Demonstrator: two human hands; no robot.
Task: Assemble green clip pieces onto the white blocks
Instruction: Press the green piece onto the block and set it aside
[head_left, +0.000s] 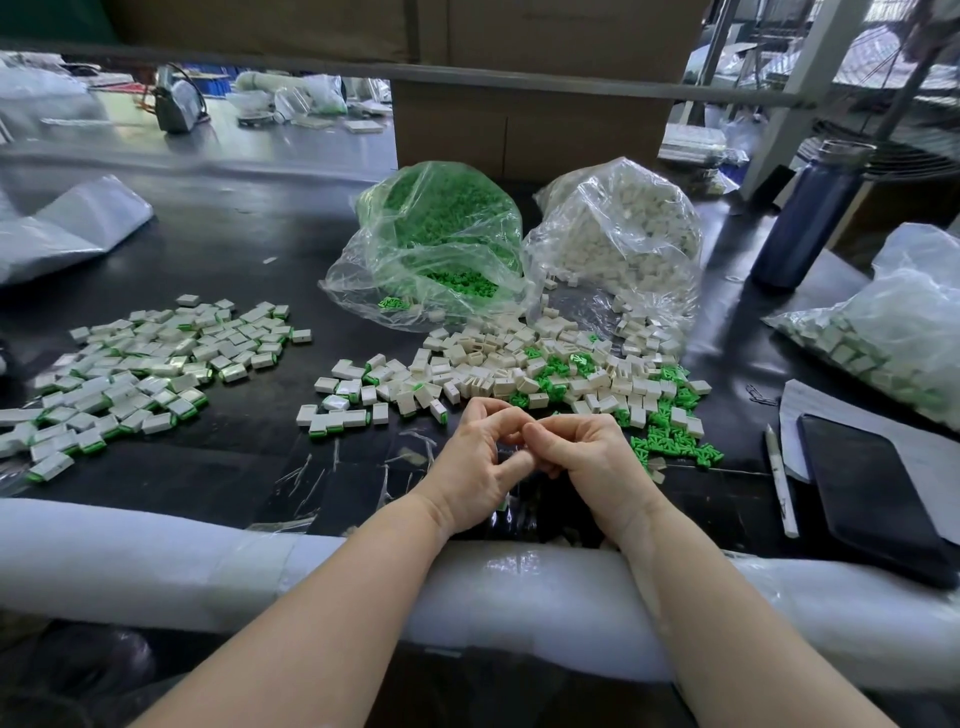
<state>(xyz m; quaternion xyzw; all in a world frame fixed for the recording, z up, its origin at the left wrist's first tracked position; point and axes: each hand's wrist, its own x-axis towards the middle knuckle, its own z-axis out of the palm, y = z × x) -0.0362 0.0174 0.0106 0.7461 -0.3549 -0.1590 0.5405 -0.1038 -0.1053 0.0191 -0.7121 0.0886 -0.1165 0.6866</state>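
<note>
Black glossy worktable (218, 249): smooth, reflective, bearing all items below.

Clear crinkled plastic bag of white blocks (618, 234), standing at the far side, mouth spilling toward the person. Beside it on the left, clear plastic bag of green clip pieces (436, 239), likewise open toward the near edge.

White foam padding roll (156, 561) along the near table edge; both forearms rest across it.

Pile of finished white blocks with green edges (124, 374), far left of the hands, well apart from them.

Loose heap of unassembled white rectangular blocks (519, 364), hard moulded plastic, some showing slots, lying just beyond the fingertips. Scattered small green clip pieces (670, 436), matte plastic, just to the right of the hands.

Black flat tablet (872, 493) and white pen (779, 483), far right.

Left hand (478, 467) and right hand (587, 452): fingers curled, tips meeting at centre. Whatever they pinch is hidden, so the grasp cannot be told; a white-and-green scrap shows under the left wrist.

Judgement: the next clip lies to the right, nearer the right hand; the next block lies straight ahead, equally near to both. Long axes of the loose pieces run every way, so each will need turning in the fingers.
</note>
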